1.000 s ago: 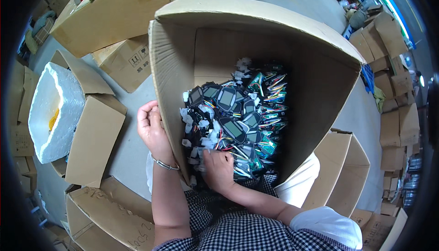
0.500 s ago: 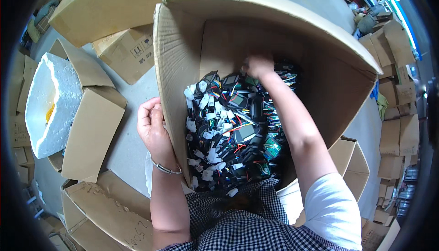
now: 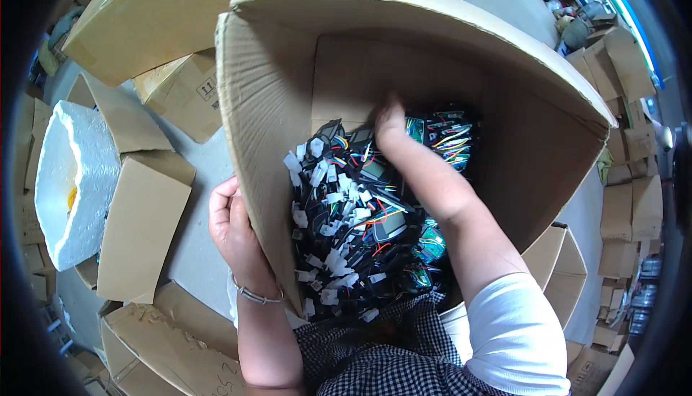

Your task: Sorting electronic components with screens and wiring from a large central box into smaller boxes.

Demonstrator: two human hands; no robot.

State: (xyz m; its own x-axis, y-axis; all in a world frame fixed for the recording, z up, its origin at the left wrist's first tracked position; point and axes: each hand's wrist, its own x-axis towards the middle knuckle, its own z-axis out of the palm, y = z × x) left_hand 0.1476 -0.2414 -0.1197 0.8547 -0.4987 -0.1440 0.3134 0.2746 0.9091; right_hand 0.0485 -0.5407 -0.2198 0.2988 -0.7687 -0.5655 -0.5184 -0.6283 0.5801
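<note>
In front of me a large, deep cardboard box holds a heap of small black electronic units with screens, coloured wires and white plug connectors. My left hand, a bracelet at its wrist, is closed at the box's left wall, fingers curled against it. Deep inside, my right hand reaches over the far part of the heap. Its fingertips are blurred and partly hidden, so any grip is unclear. Bare green circuit boards and bundled wires lie on the heap's right side.
On the left stand a white foam box and an open carton with a raised flap. Other cartons sit behind and at the lower left. Stacked cardboard lines the right side.
My right hand has shifted left and slightly nearer inside the box, uncovering wires and boards on the right. The box's left wall leans further left, and my left hand has moved slightly left with it.
</note>
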